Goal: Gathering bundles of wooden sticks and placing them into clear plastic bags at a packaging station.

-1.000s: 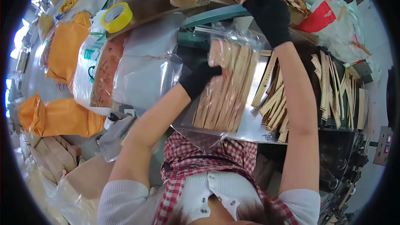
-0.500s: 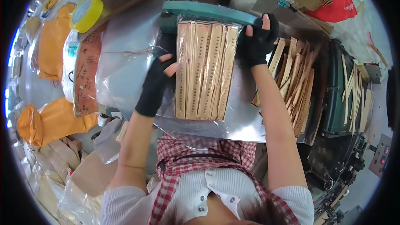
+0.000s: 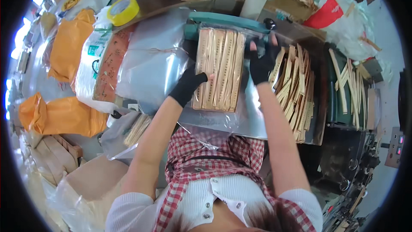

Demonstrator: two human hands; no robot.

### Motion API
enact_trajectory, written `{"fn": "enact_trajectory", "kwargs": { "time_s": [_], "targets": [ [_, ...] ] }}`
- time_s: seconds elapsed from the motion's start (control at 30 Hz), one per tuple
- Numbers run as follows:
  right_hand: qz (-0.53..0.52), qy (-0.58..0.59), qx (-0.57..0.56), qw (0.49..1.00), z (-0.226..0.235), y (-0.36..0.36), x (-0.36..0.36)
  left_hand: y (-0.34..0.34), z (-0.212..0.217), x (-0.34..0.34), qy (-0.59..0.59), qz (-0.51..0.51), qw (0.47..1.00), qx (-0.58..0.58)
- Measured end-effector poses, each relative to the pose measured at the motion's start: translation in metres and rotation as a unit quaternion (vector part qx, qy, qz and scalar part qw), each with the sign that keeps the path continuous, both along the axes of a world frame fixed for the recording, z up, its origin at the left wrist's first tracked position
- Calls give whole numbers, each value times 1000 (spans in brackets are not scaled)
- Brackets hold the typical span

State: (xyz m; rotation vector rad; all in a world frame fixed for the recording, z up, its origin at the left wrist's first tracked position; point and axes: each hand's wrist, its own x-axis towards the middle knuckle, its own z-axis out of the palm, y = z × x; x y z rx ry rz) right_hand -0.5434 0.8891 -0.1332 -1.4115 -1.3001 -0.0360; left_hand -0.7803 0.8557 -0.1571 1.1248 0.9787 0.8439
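Observation:
A clear plastic bag (image 3: pixel 219 71) full of slim paper-sleeved sticks lies on the metal work surface in front of me. Its far end is up against the teal arm of a bag sealer (image 3: pixel 227 20). My left hand (image 3: pixel 187 85), in a black fingerless glove, grips the bag's left side, thumb on top and the other fingers hidden. Beside the right end of the sealer arm is my right hand (image 3: pixel 262 62), also gloved. Its thumb and a fingertip are spread apart, with nothing visible between them.
Loose paper-sleeved sticks (image 3: pixel 296 90) lie heaped on the right, with more on a dark green machine (image 3: pixel 337 86). A yellow tape roll (image 3: pixel 123 11) and clear plastic sheets (image 3: pixel 150 60) are at the left. Behind the sealer stands a white cup (image 3: pixel 255 0).
My right hand has come off the sealer arm and moved nearer me. My left hand has shifted lower along the bag, its thumb now over the sticks. The whole view has shifted somewhat.

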Motion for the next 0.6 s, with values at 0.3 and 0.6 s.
{"fn": "enact_trajectory", "kwargs": {
  "time_s": [0.3, 0.6],
  "targets": [
    [450, 480, -307, 688, 35, -85, -68, -73, 87, -87, 45, -77, 996, -8],
    [577, -14, -74, 813, 29, -117, -308, -208, 11, -325, 810, 208, 545, -57]
  ]
}}
